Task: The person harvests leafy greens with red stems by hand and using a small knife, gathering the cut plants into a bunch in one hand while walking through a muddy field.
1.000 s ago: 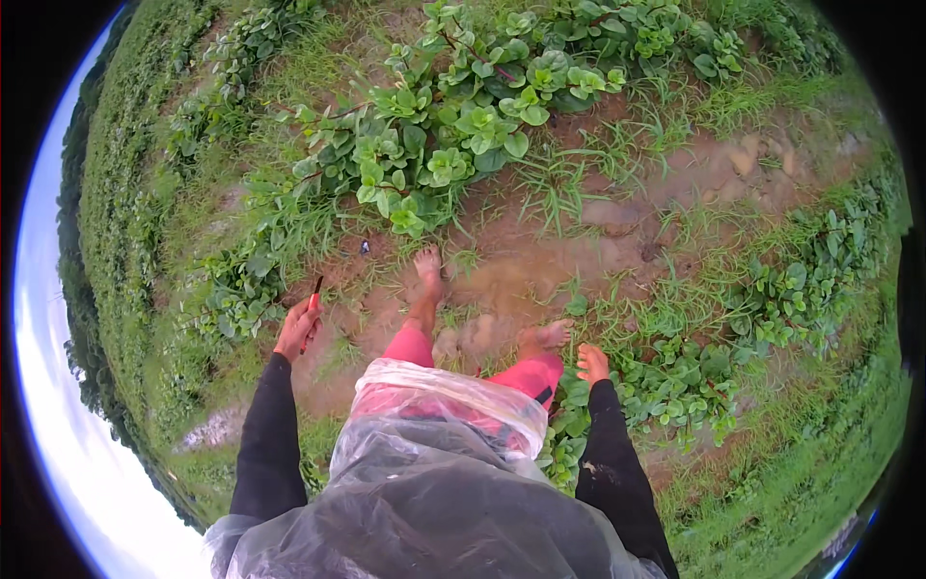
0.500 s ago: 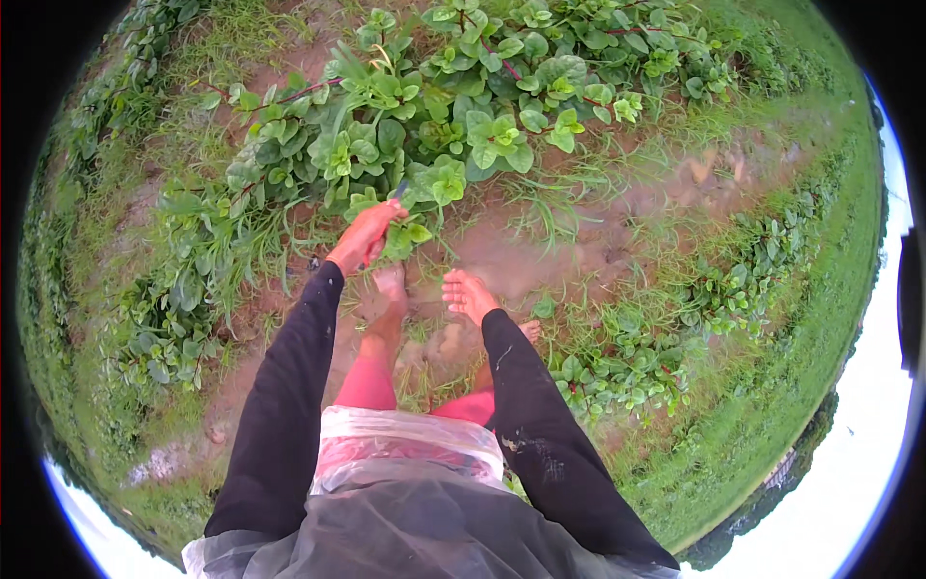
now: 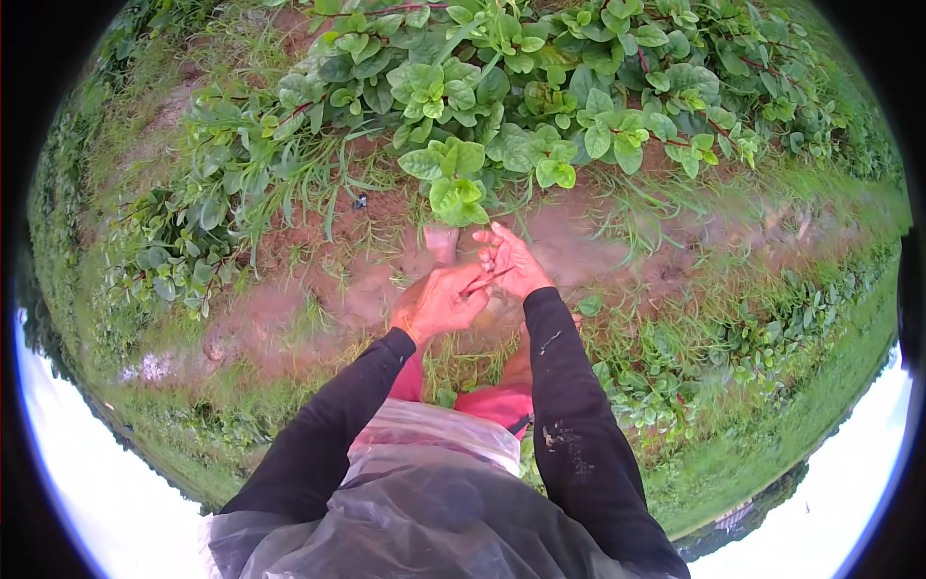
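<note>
My left hand (image 3: pixel 444 304) is closed, pinching a thin dark blade-like tool (image 3: pixel 478 286) whose exact kind I cannot make out. The tool's tip points right, toward the palm of my right hand (image 3: pixel 518 262). That hand is turned partly palm-up, fingers apart and loosely bent, close beside the left fingertips; whether it touches the tool is unclear. Just beyond both hands stands a bright green leafy shoot (image 3: pixel 459 193) at the near edge of a leafy plant with reddish stems (image 3: pixel 579 106). Neither hand visibly grips the shoot.
Wet brown soil (image 3: pixel 357 299) and a muddy strip (image 3: pixel 569 236) run between planted rows. Grass tufts (image 3: pixel 323 193) grow along the bed. My bare foot (image 3: pixel 442 241) stands beyond the left hand. More low leafy plants (image 3: pixel 637 381) lie at the right.
My left hand has come back from the plant toward me and rightward, meeting my right hand. The view has shifted, so the plants appear farther right.
</note>
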`<action>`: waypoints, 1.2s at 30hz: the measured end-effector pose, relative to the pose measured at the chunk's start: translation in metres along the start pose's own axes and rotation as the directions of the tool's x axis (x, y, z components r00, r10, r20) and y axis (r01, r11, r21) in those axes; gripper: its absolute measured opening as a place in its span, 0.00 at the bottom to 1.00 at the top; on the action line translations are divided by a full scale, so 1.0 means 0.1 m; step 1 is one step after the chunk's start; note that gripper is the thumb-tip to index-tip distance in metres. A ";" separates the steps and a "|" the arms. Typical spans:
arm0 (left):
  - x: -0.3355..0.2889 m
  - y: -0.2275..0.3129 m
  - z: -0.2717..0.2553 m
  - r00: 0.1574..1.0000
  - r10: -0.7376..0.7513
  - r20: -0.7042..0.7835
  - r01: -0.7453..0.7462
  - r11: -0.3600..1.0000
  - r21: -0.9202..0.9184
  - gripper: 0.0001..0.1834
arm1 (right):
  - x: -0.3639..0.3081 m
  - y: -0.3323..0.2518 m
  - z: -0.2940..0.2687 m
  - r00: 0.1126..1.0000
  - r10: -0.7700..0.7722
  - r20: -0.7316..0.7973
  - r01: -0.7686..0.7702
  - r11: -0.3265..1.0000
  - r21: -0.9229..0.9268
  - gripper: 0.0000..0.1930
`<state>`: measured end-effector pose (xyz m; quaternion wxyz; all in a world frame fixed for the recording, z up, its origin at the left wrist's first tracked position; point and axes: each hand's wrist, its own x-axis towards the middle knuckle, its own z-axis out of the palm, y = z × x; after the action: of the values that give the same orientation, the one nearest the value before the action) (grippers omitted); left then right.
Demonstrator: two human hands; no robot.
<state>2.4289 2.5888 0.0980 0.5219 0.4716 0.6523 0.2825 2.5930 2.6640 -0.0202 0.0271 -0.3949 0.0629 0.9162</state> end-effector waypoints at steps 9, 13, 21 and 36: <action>0.95 -0.24 -0.69 0.968 -0.151 -0.202 0.114 0.976 -0.184 0.16 | 0.08 -0.17 -0.14 0.999 0.028 -0.036 -0.023 0.992 0.126 0.28; 0.74 -0.06 -0.18 0.975 -0.044 0.220 0.011 0.989 0.147 0.14 | 0.08 -0.28 0.32 0.986 -0.057 -0.156 0.042 0.994 -0.101 0.28; 0.58 -0.30 -0.11 0.964 -0.035 0.262 0.029 0.999 0.028 0.15 | -0.02 0.08 -0.28 0.953 -0.024 -0.301 0.011 0.999 -0.046 0.14; 1.71 -1.28 0.07 0.993 -0.070 0.100 0.021 0.905 0.425 0.13 | -0.41 0.09 -0.27 0.973 -0.061 -0.222 0.081 0.993 0.082 0.14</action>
<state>2.3926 2.6931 -0.0851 0.4497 0.5732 0.6784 0.0949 2.6394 2.6517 -0.0080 0.0704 -0.4939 0.0925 0.8617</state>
